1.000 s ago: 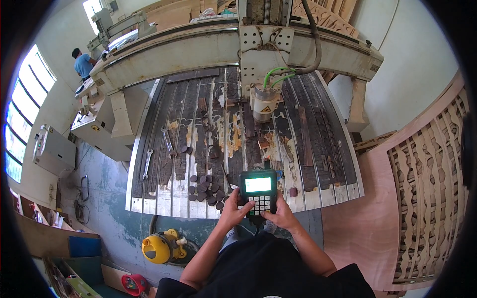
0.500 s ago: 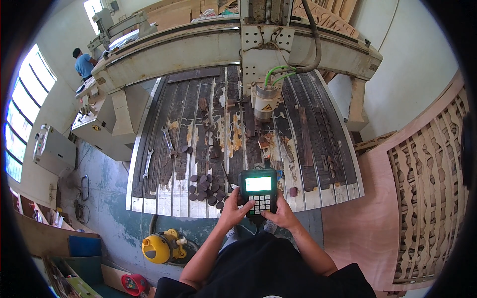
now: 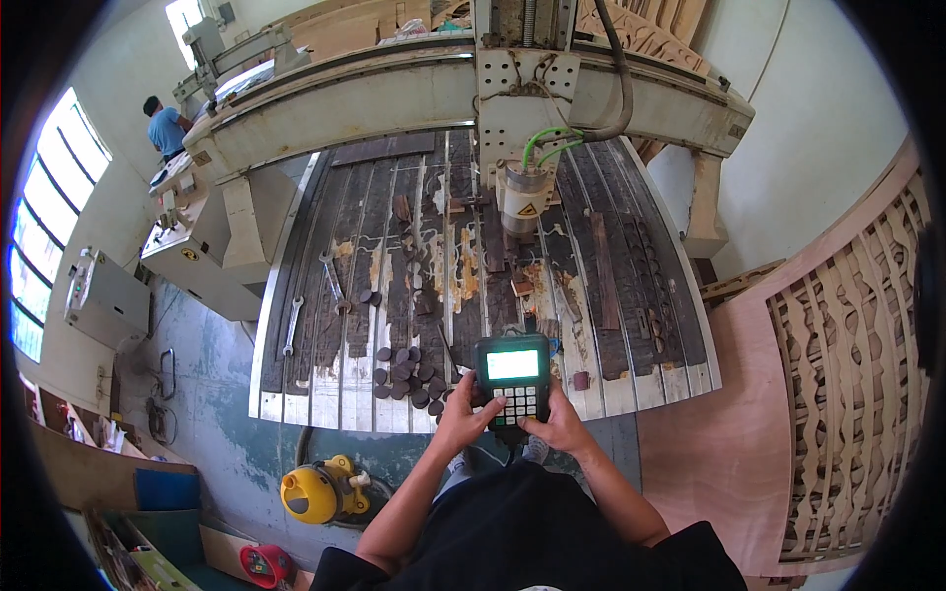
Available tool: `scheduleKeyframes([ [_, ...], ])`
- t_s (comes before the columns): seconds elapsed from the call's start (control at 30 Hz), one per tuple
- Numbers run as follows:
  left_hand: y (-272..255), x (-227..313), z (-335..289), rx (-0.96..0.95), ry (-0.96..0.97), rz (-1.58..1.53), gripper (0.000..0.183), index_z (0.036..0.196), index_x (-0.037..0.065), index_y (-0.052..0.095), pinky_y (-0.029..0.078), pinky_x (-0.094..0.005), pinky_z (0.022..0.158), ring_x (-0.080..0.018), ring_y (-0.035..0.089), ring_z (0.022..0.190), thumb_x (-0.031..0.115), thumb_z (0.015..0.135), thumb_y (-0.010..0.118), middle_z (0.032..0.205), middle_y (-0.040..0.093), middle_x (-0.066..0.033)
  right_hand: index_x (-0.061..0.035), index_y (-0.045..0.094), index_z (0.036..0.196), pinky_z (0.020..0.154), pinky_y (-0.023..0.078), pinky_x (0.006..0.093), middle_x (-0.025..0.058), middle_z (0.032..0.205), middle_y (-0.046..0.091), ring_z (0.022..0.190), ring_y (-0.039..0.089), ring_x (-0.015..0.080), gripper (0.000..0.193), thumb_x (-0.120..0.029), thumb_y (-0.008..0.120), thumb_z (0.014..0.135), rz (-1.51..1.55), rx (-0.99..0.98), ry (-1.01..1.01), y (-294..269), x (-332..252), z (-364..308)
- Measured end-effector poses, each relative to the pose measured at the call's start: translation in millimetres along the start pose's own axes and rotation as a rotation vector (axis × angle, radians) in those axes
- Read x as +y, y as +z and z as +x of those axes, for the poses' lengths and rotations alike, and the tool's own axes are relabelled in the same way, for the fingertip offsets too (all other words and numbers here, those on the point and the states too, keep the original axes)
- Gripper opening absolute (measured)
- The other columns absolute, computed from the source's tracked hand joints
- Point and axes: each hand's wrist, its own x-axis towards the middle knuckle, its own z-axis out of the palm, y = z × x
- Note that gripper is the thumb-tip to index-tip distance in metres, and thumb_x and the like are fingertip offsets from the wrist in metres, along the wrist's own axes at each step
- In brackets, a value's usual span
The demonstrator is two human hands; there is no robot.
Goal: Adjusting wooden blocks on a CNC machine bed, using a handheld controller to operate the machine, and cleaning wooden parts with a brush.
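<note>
Two hands [image 3: 459, 414] [image 3: 562, 422] on controller [image 3: 512, 366] — yellow triangular label [image 3: 528, 210]

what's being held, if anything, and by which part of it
A black handheld controller, by its lower sides, beside the keypad: the left grip on its left edge, the right grip on its right.

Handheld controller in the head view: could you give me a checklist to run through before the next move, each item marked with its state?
1. Handheld controller supported: ok, left hand and right hand hold its sides.
2. Screen lit: ok, though washed out.
3. Keys pressed: cannot tell; both thumbs are at them.
4. Both hands away from the spindle: ok.
5. Bed free of loose things: not ok, two wrenches and dark discs lie on it.
6. Spindle stopped: cannot tell.
</note>
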Motion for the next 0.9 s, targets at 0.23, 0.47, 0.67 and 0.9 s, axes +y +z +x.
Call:
scheduleKeyframes([
  [0.23,0.4,-3.3,-0.4,0.004,0.003,-0.011,0.066,0.132,-0.013,0.037,0.048,-0.0334,0.089,-0.0232,0.059,0.107,0.019,0.085,0.070,0.113,0.061,-0.0227,0.0034,0.027,0.136,0.103,0.036,0.0342,0.0154,0.123,0.050,0.118,0.049,0.0220,0.075,-0.003,0.069,0.075,-0.029,-0.001,0.016,-2.2,8.0,-0.5],
  [0.47,-0.5,4.5,-1.6,-0.003,-0.017,0.056,0.065,0.131,-0.013,0.038,0.048,-0.0328,0.090,-0.0220,0.059,0.107,0.018,0.084,0.070,0.114,0.061,-0.0221,0.0039,0.027,0.136,0.103,0.036,0.0344,0.0154,0.123,0.050,0.118,0.049,0.0214,0.073,-0.002,0.068,0.076,0.027,0.008,0.022,1.3,-1.3,-0.7],
  [0.67,0.7,0.7,-1.2,0.010,-0.003,-0.001,0.063,0.130,-0.013,0.039,0.047,-0.0330,0.090,-0.0221,0.058,0.108,0.016,0.084,0.070,0.116,0.060,-0.0219,0.0040,0.026,0.137,0.102,0.037,0.0343,0.0150,0.124,0.050,0.118,0.049,0.0208,0.074,-0.001,0.068,0.076,-0.008,-0.002,0.038,0.4,-0.6,-0.7],
  [0.9,-0.3,-7.6,0.6,0.020,-0.010,-0.007,0.068,0.132,-0.013,0.037,0.047,-0.0337,0.090,-0.0227,0.059,0.108,0.018,0.084,0.071,0.116,0.060,-0.0230,0.0018,0.025,0.139,0.103,0.037,0.0346,0.0136,0.125,0.049,0.119,0.048,0.0209,0.075,0.000,0.067,0.077,0.009,-0.017,0.032,0.6,0.6,0.5],
])
